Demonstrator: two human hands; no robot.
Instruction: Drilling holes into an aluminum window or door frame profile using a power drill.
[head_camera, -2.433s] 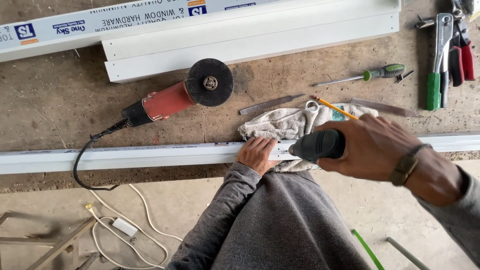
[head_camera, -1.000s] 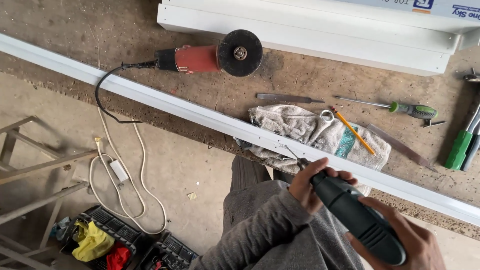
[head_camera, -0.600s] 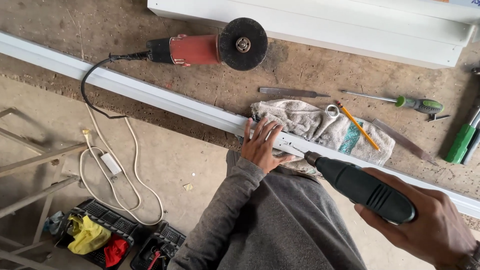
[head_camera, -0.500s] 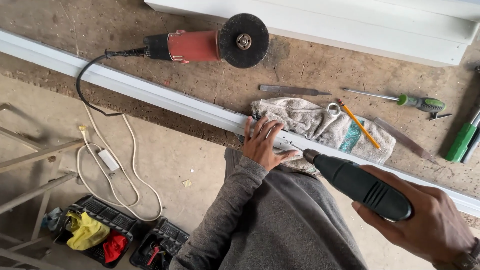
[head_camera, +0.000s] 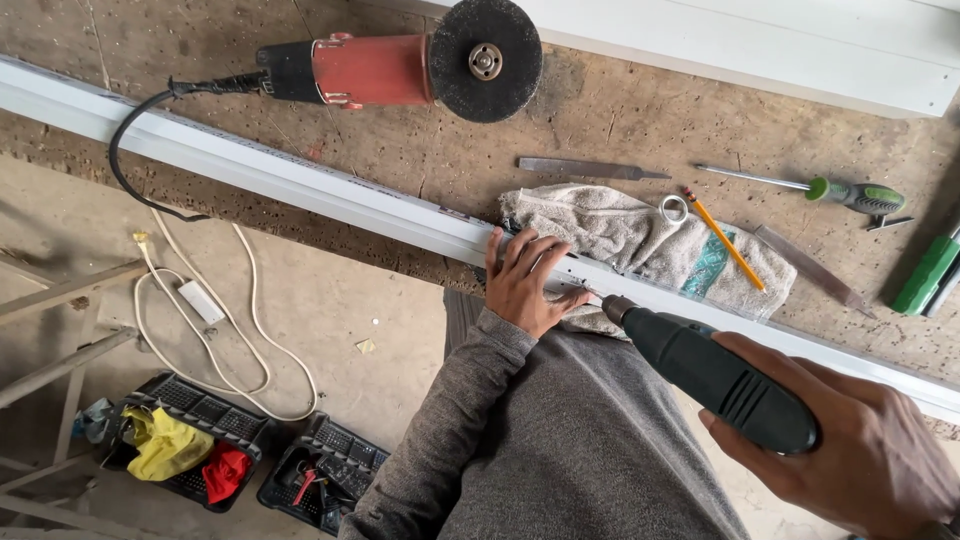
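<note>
Pressing down on a long white metal profile, the left hand lies flat with its fingers spread, thumb stretched toward the tip of a dark green power drill. The right hand is wrapped tight around the drill's rear body, and the drill's nose meets the profile just beside the left thumb. A grey rag sits bunched under and beyond the profile right past the left fingers, with a small metal ring and a yellow pencil lying on it. Farther beyond the hands rest a flat file, a green-handled screwdriver and, off to the left, a red angle grinder on the worn workbench
</note>
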